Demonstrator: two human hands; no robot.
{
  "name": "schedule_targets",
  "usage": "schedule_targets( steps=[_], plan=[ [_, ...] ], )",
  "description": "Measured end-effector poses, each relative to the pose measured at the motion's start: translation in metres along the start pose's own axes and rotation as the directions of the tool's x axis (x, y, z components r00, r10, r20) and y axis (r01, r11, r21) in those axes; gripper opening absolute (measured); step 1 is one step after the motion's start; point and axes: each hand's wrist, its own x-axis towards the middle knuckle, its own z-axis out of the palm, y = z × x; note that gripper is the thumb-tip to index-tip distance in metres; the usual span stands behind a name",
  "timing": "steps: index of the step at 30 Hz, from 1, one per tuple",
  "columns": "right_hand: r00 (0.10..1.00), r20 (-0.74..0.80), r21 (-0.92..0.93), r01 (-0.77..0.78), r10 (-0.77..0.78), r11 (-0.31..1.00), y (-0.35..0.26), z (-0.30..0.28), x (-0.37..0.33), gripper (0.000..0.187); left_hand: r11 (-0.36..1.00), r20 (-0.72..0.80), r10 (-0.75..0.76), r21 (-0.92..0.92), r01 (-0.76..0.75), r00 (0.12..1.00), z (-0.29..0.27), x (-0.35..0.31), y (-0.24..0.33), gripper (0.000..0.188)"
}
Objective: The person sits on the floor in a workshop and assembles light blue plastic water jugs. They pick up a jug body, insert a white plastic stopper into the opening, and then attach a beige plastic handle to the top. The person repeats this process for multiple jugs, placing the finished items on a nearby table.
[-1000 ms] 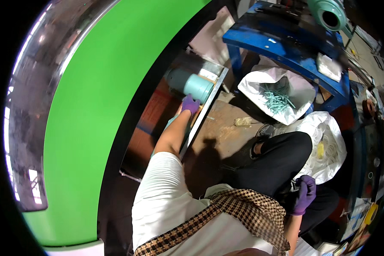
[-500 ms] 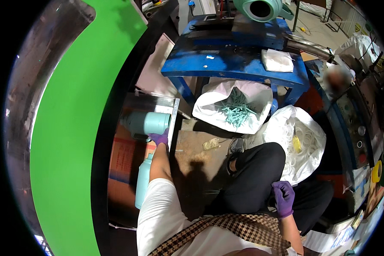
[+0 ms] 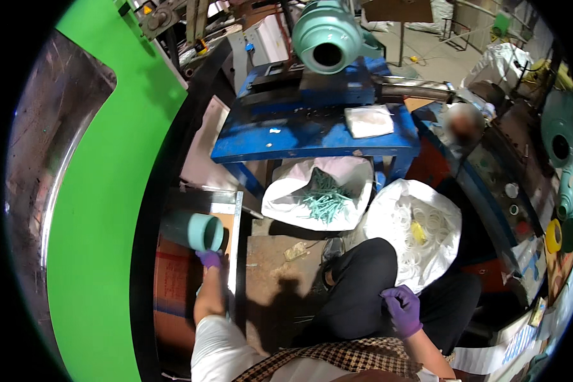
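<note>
My left hand (image 3: 209,258), in a purple glove, is at the lower edge of a hollow teal plastic cylinder (image 3: 204,233). Its fingers appear closed on the rim, partly hidden. The cylinder lies on its side with its round open end facing right, over a red-brown carton (image 3: 175,277) in a metal-edged bay. My right hand (image 3: 402,310), also gloved in purple, rests by my bent knee. Its fingers are curled together, and whatever they may hold is hidden.
Ahead stands a blue metal table (image 3: 267,149) carrying a machine with a large teal hollow part (image 3: 328,38) and a white cloth pad (image 3: 369,121). Below are a sack of teal sticks (image 3: 328,200) and a sack of white rings (image 3: 404,219). A green panel (image 3: 102,210) runs along the left.
The view has tilted up and turned right. The cylinder by my left hand now shows a wide open end instead of a stepped neck. A second teal bottle beside my forearm is out of sight.
</note>
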Motion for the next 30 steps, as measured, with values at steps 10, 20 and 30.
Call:
schedule_targets(
  steps=[10,20,30],
  plan=[
    [0.986,0.152,0.337,-0.121,0.073,0.934,-0.067,-0.018,0.054,0.051,0.614,0.877,0.277,0.152,-0.775,0.392,-0.092,-0.265,0.176,0.074],
    [0.913,0.048,0.486,0.332,-0.404,0.809,-0.135,-0.02,0.03,0.084,-0.282,0.812,0.394,-0.339,-0.897,-0.431,-0.065,-0.335,0.295,0.064],
    [0.511,0.28,-0.448,0.818,-0.813,0.36,-0.154,0.033,0.029,0.073,0.362,0.773,0.622,-0.425,-0.83,-0.125,-0.035,-0.448,0.338,0.127]
  ],
)
